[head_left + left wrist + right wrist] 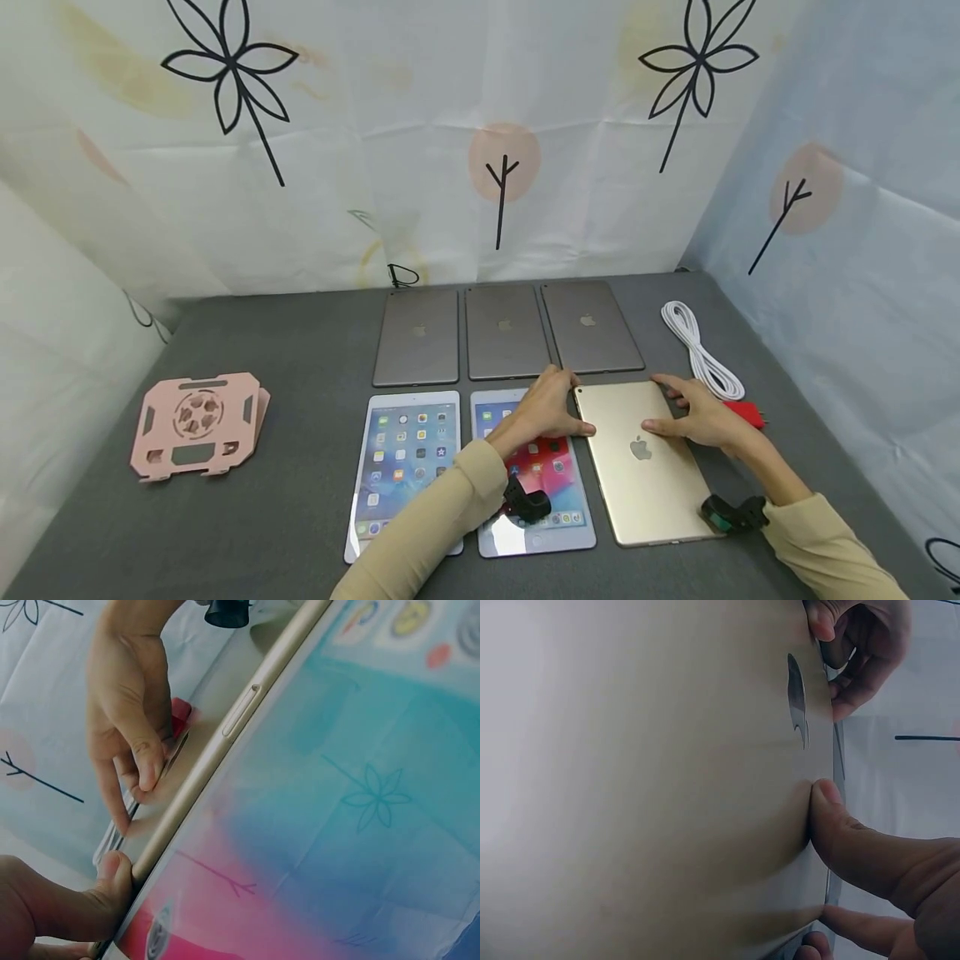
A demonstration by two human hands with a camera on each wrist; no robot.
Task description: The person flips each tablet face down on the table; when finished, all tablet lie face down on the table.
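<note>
Two hands grip one gold tablet point(648, 492)

The left hand point(549, 404) and right hand point(701, 412) hold its far corners. Beyond that edge, three grey tablets point(506, 333) leave little room; a white-framed tablet point(551, 479) lies just left. Bare tabletop point(750, 575) fronts it; red plug point(742, 412) and white cable point(705, 364) lie to its right.

Pale gold on the near-right tablet point(654, 492), with a grey apple logo. Dark grey with paler apples on the three far tablets point(506, 348). White borders and blue with many-coloured icons on the near-left tablet point(405, 454); white borders, blue and pinkish red on the near-middle tablet point(551, 477). Dusty pink on the stand point(163, 421) at left; white on the cable point(707, 364) and red on the plug point(745, 412) at right. Beige on the sleeves point(427, 527), black on the wristbands point(527, 503). Black line flowers, peach discs over the pale backdrop point(420, 167).
</note>
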